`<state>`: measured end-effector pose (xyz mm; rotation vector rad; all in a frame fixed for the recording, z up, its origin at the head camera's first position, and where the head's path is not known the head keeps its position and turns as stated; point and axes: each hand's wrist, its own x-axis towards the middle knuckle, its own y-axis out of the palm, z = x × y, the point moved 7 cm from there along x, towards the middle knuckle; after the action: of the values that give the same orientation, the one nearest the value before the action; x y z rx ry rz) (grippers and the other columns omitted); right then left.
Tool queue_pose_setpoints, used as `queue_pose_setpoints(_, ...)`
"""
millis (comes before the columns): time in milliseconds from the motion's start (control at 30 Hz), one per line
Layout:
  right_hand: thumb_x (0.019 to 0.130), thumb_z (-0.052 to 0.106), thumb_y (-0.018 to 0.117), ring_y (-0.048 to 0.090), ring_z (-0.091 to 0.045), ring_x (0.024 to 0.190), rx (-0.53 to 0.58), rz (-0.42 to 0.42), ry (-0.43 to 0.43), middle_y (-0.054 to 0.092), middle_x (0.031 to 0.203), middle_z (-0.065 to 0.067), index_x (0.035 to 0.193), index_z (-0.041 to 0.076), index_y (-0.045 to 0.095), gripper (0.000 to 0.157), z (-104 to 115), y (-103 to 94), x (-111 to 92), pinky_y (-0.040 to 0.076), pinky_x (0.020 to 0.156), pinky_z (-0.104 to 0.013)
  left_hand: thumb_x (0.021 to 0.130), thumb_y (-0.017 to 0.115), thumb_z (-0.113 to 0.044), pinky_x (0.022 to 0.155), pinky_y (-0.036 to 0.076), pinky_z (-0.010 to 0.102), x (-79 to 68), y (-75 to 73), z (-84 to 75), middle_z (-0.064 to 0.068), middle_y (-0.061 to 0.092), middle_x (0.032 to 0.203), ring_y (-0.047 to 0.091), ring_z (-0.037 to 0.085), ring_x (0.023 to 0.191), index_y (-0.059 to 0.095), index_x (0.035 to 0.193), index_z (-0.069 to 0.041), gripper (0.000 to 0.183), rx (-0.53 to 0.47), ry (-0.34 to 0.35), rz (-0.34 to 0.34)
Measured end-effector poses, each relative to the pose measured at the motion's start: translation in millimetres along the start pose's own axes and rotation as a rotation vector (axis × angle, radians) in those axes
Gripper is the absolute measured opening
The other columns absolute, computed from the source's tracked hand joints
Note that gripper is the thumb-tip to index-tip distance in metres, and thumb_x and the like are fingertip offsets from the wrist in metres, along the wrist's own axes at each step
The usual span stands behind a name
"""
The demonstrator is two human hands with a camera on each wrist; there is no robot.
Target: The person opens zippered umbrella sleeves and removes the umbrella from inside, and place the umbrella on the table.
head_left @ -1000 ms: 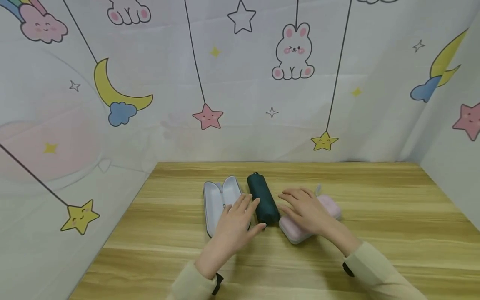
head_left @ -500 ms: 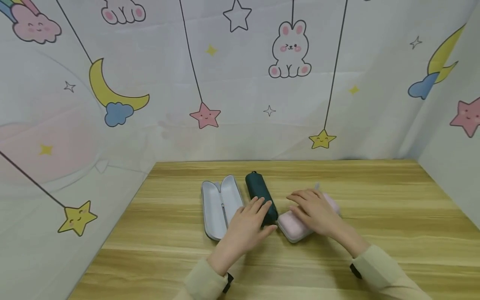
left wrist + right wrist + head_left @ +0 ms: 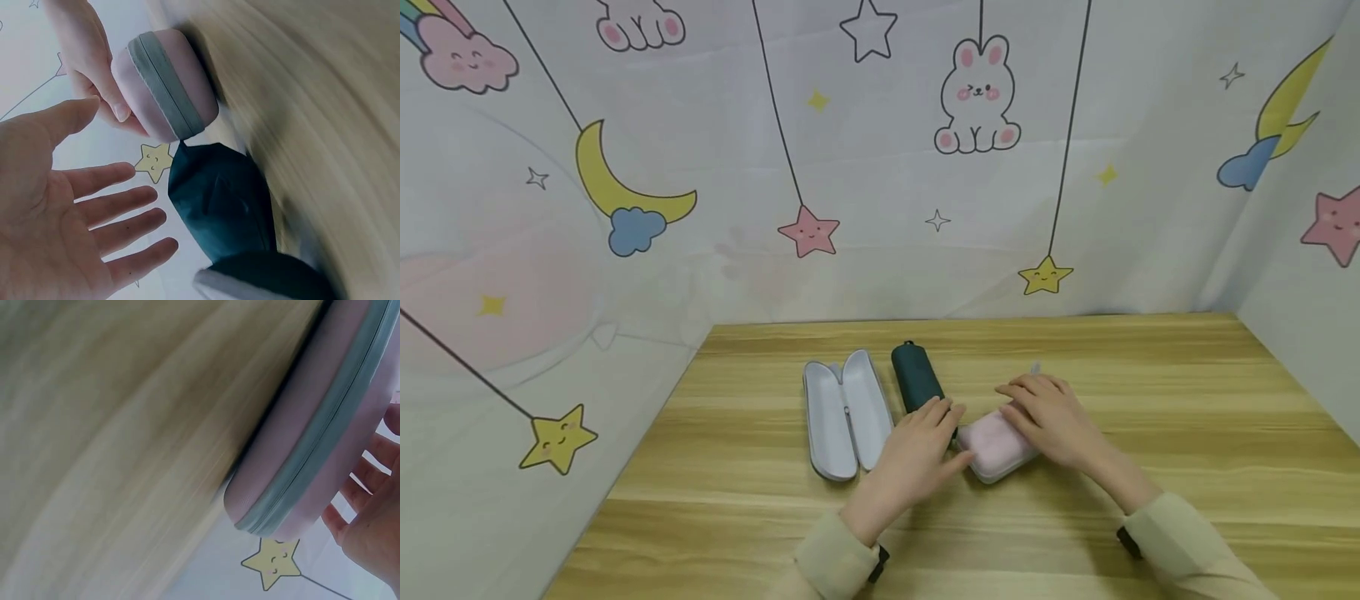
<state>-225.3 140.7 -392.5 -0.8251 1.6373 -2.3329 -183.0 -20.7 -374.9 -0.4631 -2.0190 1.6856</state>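
A pink zip case with a grey zipper band lies closed on the table. My right hand is over its far end, the fingers only slightly bent. In the right wrist view the fingers show beside the pink case's upper side; whether they touch it I cannot tell. My left hand is spread above the near end of a long dark green pouch, holding nothing. That palm faces the cases, its thumb toward the pink one. The pouch's near end is partly hidden behind this hand.
Left of the pouch an opened hard case with a pale grey lining and a central zip lies flat. All stand on a wood-grain table. A white patterned curtain hangs behind and at both sides.
My left hand has moved right, from over the opened case across the pouch toward the pink case. My right hand has shifted slightly right along the pink case. The cases stay put.
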Motion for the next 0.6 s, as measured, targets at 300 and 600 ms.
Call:
queue_pose_setpoints(300,0.096,0.024,0.058,0.054,-0.036,0.119,-0.012,0.036,0.012,0.064,0.121,-0.014,0.12,0.007,0.065,0.031,-14,-4.5,-1,0.032,0.104,-0.059,0.093,0.058,-0.046,0.106,0.044,0.039,9.3,1.4,-12.4,0.01,0.051,0.142,0.049,0.024,0.133,0.045,0.142,-0.01,0.062,-0.025,0.031,0.023)
queue_pose_setpoints(600,0.096,0.027,0.056,0.051,-0.039,0.123,-0.034,0.064,0.042,0.062,0.126,-0.017,0.123,0.006,0.063,0.035,-27,-8.2,-2,0.033,0.102,-0.062,0.092,0.06,-0.045,0.106,0.044,0.034,19.2,7.4,-22.0,0.009,0.053,0.14,0.051,0.022,0.13,0.046,0.141,-0.01,0.062,-0.027,0.025,0.045)
